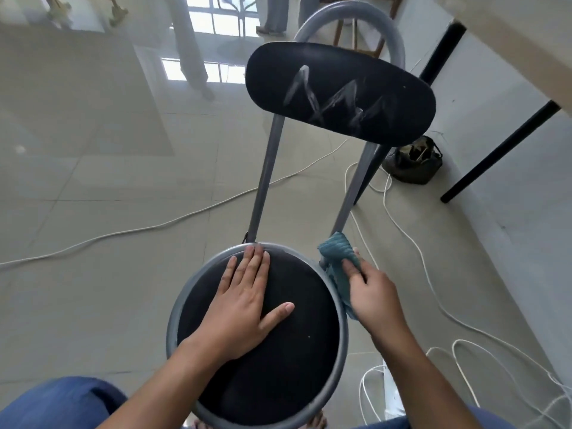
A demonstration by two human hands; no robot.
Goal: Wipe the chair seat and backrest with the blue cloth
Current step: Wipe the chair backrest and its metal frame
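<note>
Pale glossy floor tiles (93,187) spread under one chair, with white cords (154,226) trailing across them and a dark bag (413,162) sitting beyond the chair, near a black worktop leg (495,153).

One round dark seat (257,360) with a grey metal rim fills the lower middle. Two grey tubes rise from its far edge to one oval backrest (340,91), which carries a pale zigzag smear (334,100), so that part probably remains to be wiped.

The left hand (244,308) lies flat on the seat, released, fingers spread and reaching the far rim. It holds nothing; the pose looks meant to steady the chair while the other hand works.

The right hand (371,289) sits at the seat's right edge, clenched on the one blue cloth (337,252). The cloth is bunched against the rim where the right tube meets the seat, part of it poking up past the fingers and part hanging below the hand. That grip suits rubbing along the frame joint or the seat's edge.

Whether the seat's dark top has been wiped cannot be told; it shows only a few small specks.
</note>
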